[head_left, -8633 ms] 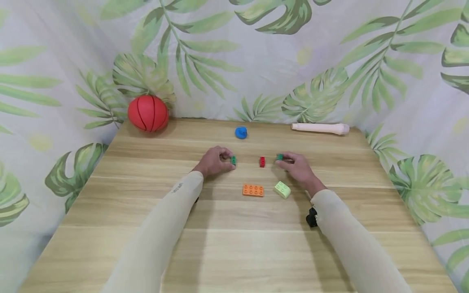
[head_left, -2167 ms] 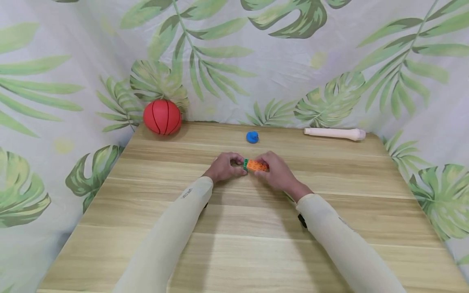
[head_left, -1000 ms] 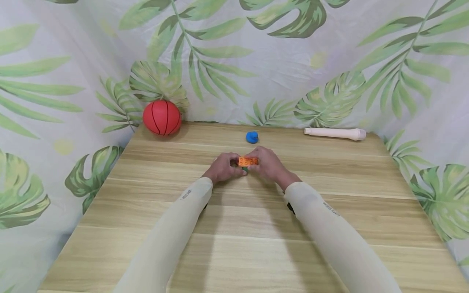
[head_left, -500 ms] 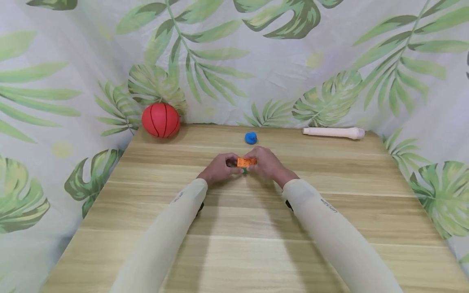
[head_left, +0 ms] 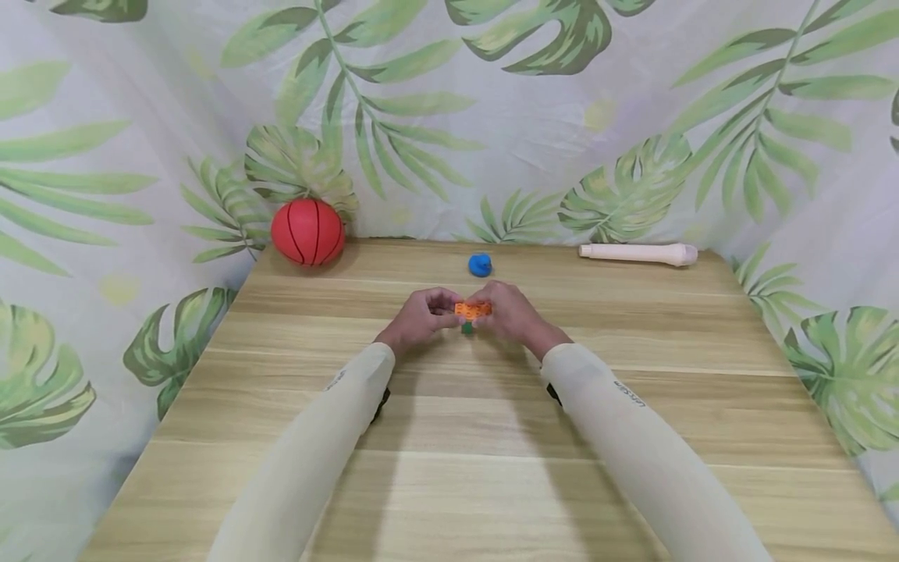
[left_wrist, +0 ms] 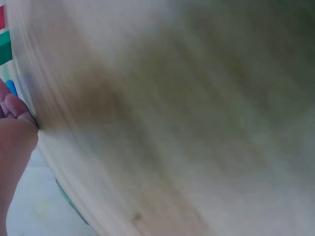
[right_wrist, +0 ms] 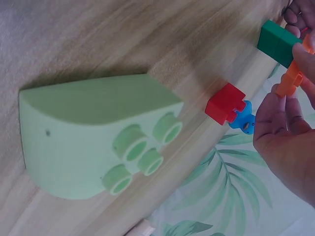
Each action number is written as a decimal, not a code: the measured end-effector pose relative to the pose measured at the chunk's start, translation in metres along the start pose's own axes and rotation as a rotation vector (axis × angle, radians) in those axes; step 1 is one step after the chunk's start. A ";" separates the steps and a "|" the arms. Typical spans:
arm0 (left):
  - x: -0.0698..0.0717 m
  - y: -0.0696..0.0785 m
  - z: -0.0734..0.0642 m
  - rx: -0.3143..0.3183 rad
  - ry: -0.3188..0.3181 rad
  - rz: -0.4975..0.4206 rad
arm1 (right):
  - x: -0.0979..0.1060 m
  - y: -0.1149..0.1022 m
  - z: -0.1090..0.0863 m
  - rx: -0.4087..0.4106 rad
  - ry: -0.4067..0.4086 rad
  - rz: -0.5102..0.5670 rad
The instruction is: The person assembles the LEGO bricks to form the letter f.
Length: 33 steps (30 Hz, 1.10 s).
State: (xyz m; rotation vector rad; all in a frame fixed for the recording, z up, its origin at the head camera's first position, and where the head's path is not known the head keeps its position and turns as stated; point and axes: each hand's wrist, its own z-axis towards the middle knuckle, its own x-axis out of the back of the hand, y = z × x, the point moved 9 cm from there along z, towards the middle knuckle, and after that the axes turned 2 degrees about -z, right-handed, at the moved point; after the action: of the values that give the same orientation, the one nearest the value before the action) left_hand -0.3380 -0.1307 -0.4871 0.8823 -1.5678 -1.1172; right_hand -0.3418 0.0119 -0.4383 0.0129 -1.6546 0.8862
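An orange studded building block (head_left: 473, 311) lies over a green building block (head_left: 467, 328) in the middle of the table. My right hand (head_left: 515, 316) pinches the orange block between thumb and fingers. My left hand (head_left: 420, 318) has its thumb and fingertips at the left end of the same block, as a pinch. In the right wrist view two green blocks (right_wrist: 278, 43) stand together against the orange block. A red building block (right_wrist: 225, 103) and a large pale green rounded block (right_wrist: 98, 132) lie on the table there; the right hand and arm hide both in the head view.
Behind the hands sits a blue toy duck (head_left: 481, 264). A red ball (head_left: 307, 232) is at the back left corner of the wooden table (head_left: 449, 468), and a pale pink toy microphone (head_left: 637, 254) at the back right. A leaf-patterned curtain (head_left: 520, 140) hangs behind.
The orange block came from the right onto the green one between 2.2 and 1.0 seconds ago. Since then, the left fingers have risen from the green block to the orange block's end.
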 end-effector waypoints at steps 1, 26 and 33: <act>0.000 0.000 0.000 -0.003 0.001 -0.003 | 0.000 0.001 0.000 -0.001 0.002 0.007; -0.002 -0.001 0.002 -0.037 -0.014 -0.063 | 0.008 0.018 -0.019 0.016 -0.029 -0.003; -0.002 -0.001 0.002 -0.043 -0.007 -0.041 | 0.025 0.052 -0.035 -0.040 0.028 0.021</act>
State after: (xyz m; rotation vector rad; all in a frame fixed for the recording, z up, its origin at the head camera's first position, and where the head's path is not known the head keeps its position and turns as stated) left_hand -0.3396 -0.1289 -0.4890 0.8864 -1.5321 -1.1797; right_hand -0.3444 0.0792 -0.4449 -0.0449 -1.6488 0.8652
